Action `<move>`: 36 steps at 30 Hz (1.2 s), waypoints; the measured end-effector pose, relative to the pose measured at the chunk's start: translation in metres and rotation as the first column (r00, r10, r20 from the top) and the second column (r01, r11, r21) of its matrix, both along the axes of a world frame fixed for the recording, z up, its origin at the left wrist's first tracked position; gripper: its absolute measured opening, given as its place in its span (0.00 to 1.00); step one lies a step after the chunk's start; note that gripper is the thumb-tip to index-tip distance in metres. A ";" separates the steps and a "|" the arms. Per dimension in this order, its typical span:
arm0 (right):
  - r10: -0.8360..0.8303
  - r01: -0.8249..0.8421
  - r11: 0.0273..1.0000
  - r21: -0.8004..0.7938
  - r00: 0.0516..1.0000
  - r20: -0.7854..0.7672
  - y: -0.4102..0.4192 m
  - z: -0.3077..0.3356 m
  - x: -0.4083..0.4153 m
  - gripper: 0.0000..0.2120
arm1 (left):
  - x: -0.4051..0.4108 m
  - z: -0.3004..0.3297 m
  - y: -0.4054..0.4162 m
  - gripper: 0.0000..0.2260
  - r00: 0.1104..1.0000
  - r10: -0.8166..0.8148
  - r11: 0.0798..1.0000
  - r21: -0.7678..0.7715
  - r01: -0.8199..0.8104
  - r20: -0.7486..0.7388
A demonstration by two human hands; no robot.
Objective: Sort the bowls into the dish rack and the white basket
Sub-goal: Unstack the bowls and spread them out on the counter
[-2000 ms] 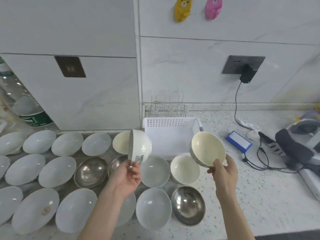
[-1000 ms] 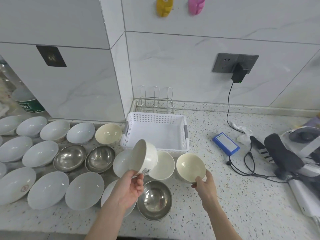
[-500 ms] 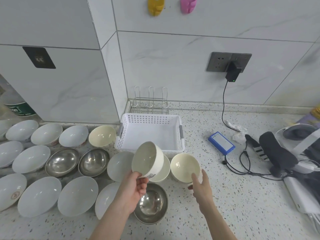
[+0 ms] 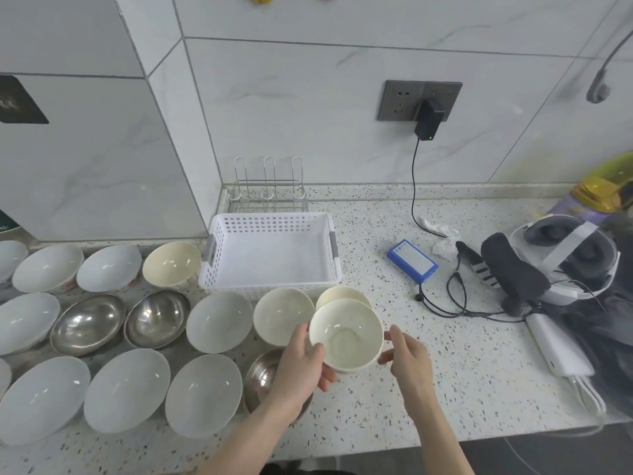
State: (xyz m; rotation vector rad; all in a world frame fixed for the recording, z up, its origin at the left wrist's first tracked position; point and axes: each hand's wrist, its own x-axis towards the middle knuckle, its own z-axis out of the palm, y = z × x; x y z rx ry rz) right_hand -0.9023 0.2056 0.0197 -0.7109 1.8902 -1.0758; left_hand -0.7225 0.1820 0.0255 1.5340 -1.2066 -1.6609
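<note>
My left hand (image 4: 301,366) grips a small cream bowl (image 4: 346,334) by its left rim, mouth up, just above the counter. My right hand (image 4: 406,354) hovers at the bowl's right side with fingers spread, barely touching or just off it. Behind it a second cream bowl (image 4: 342,295) sits on the counter, half hidden. The white basket (image 4: 270,250) stands empty behind, and the wire dish rack (image 4: 269,193) stands empty against the wall. Several white, cream and steel bowls (image 4: 219,320) cover the counter to the left.
A steel bowl (image 4: 262,378) lies under my left wrist. A blue box (image 4: 412,260), cables, a white headset (image 4: 565,258) and a white power bank (image 4: 558,342) crowd the right side. The counter's front edge runs along the bottom right.
My right hand set its cream bowl on the counter and let go. My left hand turned its bowl mouth-up and carried it right, over that bowl. The right hand came up beside it.
</note>
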 end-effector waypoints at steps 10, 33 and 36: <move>0.300 -0.299 0.954 0.032 0.946 -0.121 0.020 0.003 -0.017 0.06 | -0.010 -0.005 0.013 0.18 0.978 -0.184 0.981 -0.036 0.188 0.101; 0.352 -0.346 0.922 0.173 0.936 -0.009 0.049 -0.036 -0.025 0.08 | -0.007 -0.021 0.047 0.36 0.810 -0.362 0.907 -0.027 0.421 0.462; 0.358 -0.353 0.919 0.173 0.934 0.004 0.048 -0.037 -0.022 0.08 | -0.003 -0.022 0.046 0.35 0.781 -0.356 0.897 -0.046 0.439 0.513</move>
